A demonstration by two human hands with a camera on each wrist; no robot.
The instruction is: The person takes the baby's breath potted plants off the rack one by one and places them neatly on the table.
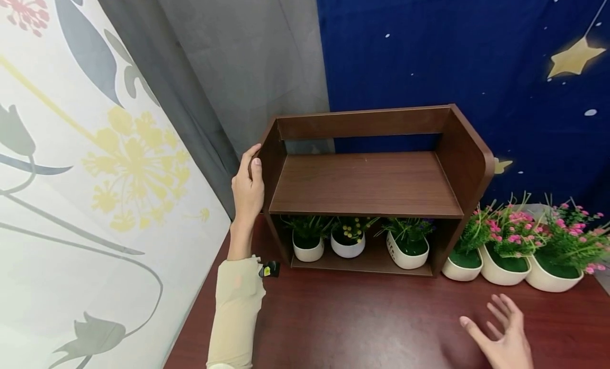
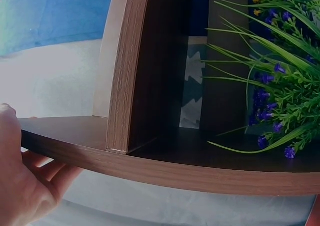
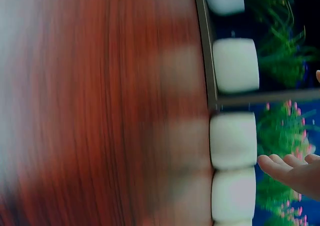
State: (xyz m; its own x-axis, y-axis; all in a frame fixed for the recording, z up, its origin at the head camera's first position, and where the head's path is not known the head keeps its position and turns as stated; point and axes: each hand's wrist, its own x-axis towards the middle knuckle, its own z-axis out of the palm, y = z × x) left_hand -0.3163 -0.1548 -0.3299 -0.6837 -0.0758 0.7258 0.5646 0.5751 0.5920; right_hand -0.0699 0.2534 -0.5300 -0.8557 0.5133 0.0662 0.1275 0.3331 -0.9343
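Observation:
A dark brown wooden shelf (image 1: 367,183) stands on the table, its upper board bare. My left hand (image 1: 249,189) holds the shelf's left side panel near the front edge. The left wrist view shows the thumb on one face of the panel and the fingers around the other. In the lower compartment sit three potted plants: a green one in a white pot (image 1: 308,252), a yellow-flowered one in a white pot (image 1: 348,249), and a purple-flowered one in an oval pot (image 1: 405,259). My right hand (image 1: 510,334) hovers over the table at the front right, fingers spread, holding nothing.
Against the shelf's right side stands a row of pink-flowered plants in cream pots (image 1: 505,275). The reddish-brown table (image 1: 352,316) extends in front. A patterned white wall (image 1: 157,263) rises on the left; grey and blue curtains (image 1: 405,56) hang behind.

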